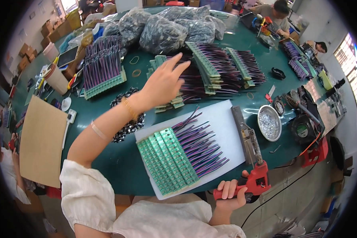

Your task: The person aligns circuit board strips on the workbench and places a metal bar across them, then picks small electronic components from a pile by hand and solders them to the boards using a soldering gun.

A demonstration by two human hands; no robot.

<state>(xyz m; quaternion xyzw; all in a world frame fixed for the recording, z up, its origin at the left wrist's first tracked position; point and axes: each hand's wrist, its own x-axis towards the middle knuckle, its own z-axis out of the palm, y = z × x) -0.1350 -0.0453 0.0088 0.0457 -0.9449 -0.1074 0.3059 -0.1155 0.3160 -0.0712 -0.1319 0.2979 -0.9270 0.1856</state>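
My left hand (pixel 162 84) reaches over the stacks of green circuit boards with dark wires (pixel 204 65), its fingers stretched and apart, holding nothing I can see. Whether it touches the boards beneath is hidden by the hand itself. Wrapped round the handle of a red pistol-grip soldering gun (pixel 260 178), my right hand (pixel 232 194) is at the table's front edge. The gun's metal front lies along a metal bar (pixel 244 137). Between my hands, a white board (pixel 230 139) bears several green circuit board strips (pixel 166 160) side by side, their purple and black wires spreading right.
Another wired board stack (pixel 105 85) stands at the left, near a lidded cup (pixel 55 79) and a tan panel (pixel 41 142). Grey plastic bags (pixel 164 33) line the back. A metal bowl (pixel 269 123) and a black fan (pixel 303 129) sit right. A co-worker (pixel 271 16) works at the far right.
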